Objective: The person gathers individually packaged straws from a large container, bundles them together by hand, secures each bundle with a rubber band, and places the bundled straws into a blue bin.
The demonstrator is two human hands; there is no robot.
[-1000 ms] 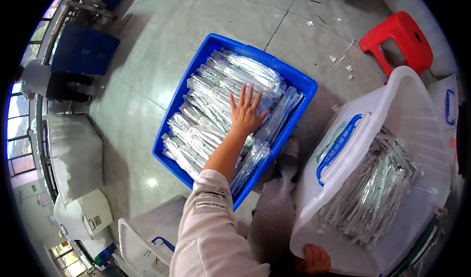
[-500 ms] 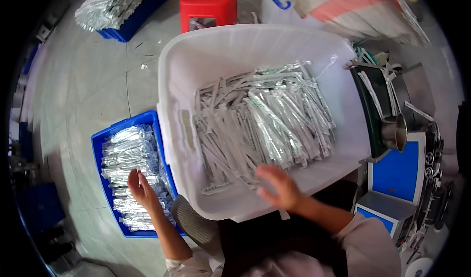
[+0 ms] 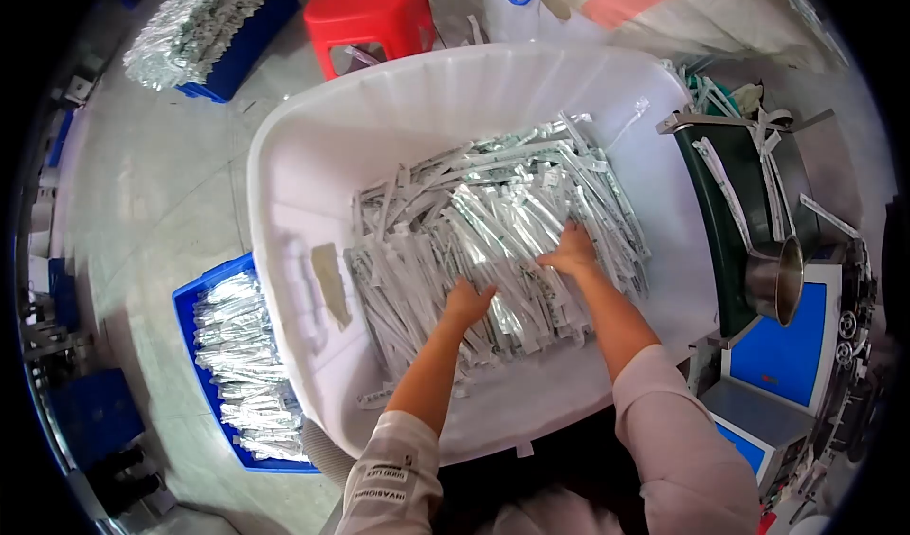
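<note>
A big white plastic tub (image 3: 284, 175) holds a loose heap of long, thin foil-and-paper packets (image 3: 427, 260); their contents cannot be made out. Both my hands are inside it, touching the heap. My left hand (image 3: 466, 303) rests at the near middle, thumb stretched to the right and fingers partly lost among the packets. Farther right and a little deeper, my right hand (image 3: 573, 249) lies on the packets with its thumb apart from the fingers. Between the hands runs a bunch of shiny packets (image 3: 507, 270), slanting lengthwise. Neither hand is closed round any packet that I can see.
Left of the tub, a blue crate (image 3: 204, 364) holds stacked silver packets. Another blue crate (image 3: 242, 52) at the back is piled high. A red stool (image 3: 370, 9) stands behind the tub. On the right are a dark green surface (image 3: 711, 213), a metal pan (image 3: 775, 279) and blue-and-grey equipment (image 3: 782, 345).
My left hand has moved from over the blue crate into the tub. My right hand has gone from the tub's near side deeper onto the packets. The view has shifted slightly.
</note>
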